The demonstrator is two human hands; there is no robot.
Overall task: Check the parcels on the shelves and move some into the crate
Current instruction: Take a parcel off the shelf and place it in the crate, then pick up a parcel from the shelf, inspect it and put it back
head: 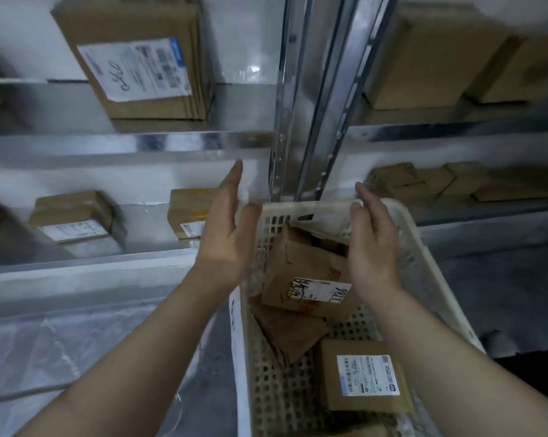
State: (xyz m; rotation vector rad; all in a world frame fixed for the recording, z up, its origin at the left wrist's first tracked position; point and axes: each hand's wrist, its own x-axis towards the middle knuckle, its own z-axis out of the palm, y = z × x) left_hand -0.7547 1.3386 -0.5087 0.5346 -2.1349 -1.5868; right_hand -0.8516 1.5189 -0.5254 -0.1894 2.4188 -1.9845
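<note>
Both hands up over the white crate [405, 244], left hand [227, 228] and right hand [372, 234] with fingers spread wide, empty, parcels [304, 279] lying inside, more on the shelves [108, 143].

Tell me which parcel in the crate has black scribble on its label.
The tilted box between the hands; the flat parcel nearer you has a clean label.

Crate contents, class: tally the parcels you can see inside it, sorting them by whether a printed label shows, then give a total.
Inside the crate, not counting anything hidden:
Cardboard parcels with a printed label showing: 2, the scribbled box and the flat box
Cardboard parcels with no label showing: 1, the plain parcel
Total: 3
</note>
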